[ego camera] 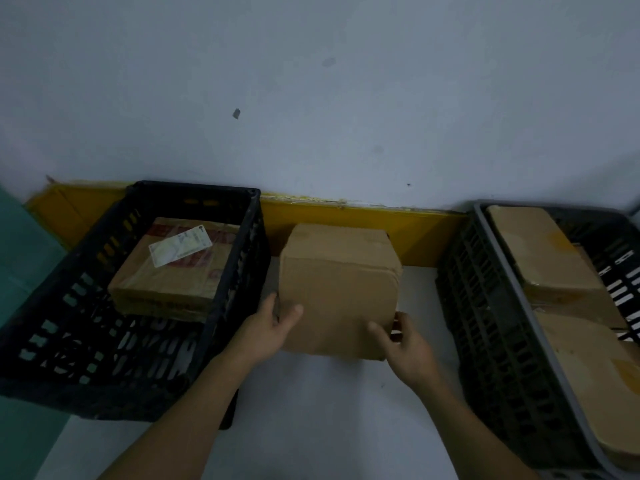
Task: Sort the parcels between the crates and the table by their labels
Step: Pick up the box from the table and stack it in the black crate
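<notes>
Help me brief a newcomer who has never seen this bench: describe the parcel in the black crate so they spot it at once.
Start at the black crate on the table's left side. Inside lies one flat cardboard parcel. Unlike the plain brown box the hands hold, and those in the grey crate, it has red print and a white label on top.

Two bare forearms enter from the bottom edge, each ending in a bare hand: left hand [273, 325], right hand [407, 344]. No sleeves in view on either arm; both are uncovered as far as the frame edge. Nothing worn on wrists or fingers that shows: the dim light and blur leave fine detail unclear. Fingernails look short and plain where visible on the right hand. Rest of the body is out of view.
</notes>
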`<state>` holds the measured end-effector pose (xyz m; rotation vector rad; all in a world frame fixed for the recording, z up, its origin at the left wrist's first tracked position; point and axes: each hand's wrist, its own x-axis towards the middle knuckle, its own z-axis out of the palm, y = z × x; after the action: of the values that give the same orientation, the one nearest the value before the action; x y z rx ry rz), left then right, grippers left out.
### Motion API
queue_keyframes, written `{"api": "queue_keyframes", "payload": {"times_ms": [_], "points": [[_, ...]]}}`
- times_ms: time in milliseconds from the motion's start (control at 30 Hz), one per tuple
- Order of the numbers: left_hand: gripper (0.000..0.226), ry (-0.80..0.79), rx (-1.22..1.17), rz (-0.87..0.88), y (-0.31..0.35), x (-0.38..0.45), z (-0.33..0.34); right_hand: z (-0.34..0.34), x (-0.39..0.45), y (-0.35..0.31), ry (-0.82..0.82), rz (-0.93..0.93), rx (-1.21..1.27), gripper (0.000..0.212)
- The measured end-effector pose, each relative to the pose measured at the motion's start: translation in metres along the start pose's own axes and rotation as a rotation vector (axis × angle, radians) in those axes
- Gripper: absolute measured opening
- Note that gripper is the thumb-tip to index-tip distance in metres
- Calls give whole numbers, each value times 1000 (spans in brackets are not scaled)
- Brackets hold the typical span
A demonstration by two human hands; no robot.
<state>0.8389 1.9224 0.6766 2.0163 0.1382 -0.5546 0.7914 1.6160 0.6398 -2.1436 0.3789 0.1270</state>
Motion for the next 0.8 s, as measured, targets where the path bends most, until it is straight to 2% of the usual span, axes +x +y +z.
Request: {"api": "queue_keyframes", "payload": {"times_ms": [67,133,200,267,333,400,467,700,800], "points": [[116,-9,18,-22,9,3,-4,-8,1,-10,38,-29,74,94],[113,45,28,19,19,8,-9,-16,5,-22,84,-44,150,99],[104,120,16,56,32,12,-11,-24,10,-32,129,-43,167,98],[86,143,13,66,41,14,-10,-31,16,-37,145,7,74,94],[70,125,102,67,41,17,-6,-33,21,-35,69,97,-89,90],[64,93,205,61,34,19,-2,-27,23,-32,-70,139,-203,88],[63,78,217,42,30,21,-3,-20,26,-30,-122,126,-202,88],[55,8,147,36,32,29,-5,-20,29,-36,-131,78,-104,83],[74,18,108,103,34,26,-6,-25,27,-39,-74,58,-120,81]]}}
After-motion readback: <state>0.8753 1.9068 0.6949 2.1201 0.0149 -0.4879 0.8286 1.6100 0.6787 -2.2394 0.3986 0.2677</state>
